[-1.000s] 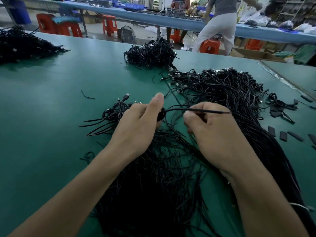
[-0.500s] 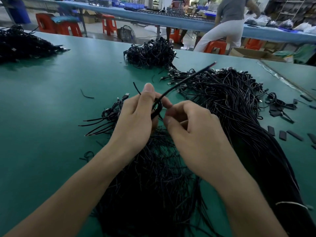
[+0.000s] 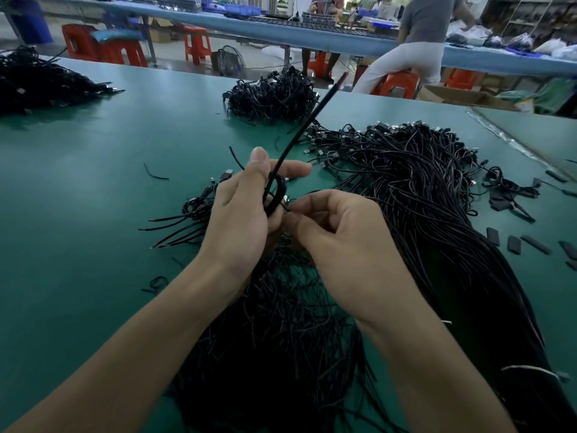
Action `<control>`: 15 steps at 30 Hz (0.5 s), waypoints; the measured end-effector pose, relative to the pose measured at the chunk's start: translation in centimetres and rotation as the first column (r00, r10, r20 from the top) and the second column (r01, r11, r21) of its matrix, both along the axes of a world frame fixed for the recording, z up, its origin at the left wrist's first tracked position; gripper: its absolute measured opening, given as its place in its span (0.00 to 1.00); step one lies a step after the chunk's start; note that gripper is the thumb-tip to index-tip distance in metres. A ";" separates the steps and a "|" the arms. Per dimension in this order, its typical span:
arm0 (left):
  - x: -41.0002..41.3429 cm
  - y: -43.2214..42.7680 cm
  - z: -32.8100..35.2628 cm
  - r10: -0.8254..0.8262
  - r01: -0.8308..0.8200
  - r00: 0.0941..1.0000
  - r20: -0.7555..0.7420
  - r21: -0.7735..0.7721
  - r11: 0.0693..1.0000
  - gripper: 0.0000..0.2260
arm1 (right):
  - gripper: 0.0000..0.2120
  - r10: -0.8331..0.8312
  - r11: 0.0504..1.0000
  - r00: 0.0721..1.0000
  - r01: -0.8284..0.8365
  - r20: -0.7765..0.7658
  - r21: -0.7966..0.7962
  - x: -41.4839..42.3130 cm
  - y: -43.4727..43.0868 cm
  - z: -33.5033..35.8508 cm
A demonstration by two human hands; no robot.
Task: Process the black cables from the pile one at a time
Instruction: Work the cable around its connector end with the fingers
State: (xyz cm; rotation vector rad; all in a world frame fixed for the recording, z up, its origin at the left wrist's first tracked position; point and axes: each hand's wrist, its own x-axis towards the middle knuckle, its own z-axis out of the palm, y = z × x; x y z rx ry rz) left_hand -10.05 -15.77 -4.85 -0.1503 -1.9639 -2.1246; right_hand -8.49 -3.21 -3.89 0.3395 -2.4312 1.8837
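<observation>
Bench: green mat surface point(image 3: 93, 214) in a workshop, with a blue bench point(image 3: 281, 29) running behind it.
Left hand point(image 3: 240, 220): above the bench's middle, thumb raised and forefinger stretched out, gripping a small coil of the black cable point(image 3: 282, 190).
Black cable: looped in the left hand, off the bench; its straight free end rises up and away to the right, towards the far edge.
Right hand point(image 3: 340, 245): just beside the left, fingers curled in, fingertips pinching the cable at the near side of the loop.
Loose pile point(image 3: 421, 189): long black cables fanned out on the right half, plug ends towards the far edge.
Near pile point(image 3: 281, 339): tangled cables under both wrists, reaching the near edge.
Far heap point(image 3: 271, 95): bundled cables near the far edge, centre.
Left heap point(image 3: 40, 82): another mass at the far left corner.
Black strips point(image 3: 515, 245): short flat pieces scattered by the right edge.
Background: orange stools point(image 3: 78, 42); a seated person point(image 3: 418, 42) faces the blue bench.
</observation>
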 end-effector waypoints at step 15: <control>-0.8 -0.5 -0.9 0.126 -0.099 0.988 0.090 -0.257 0.961 0.27 | 0.07 0.103 0.804 0.907 0.165 -0.408 0.570 1.8 -1.4 0.2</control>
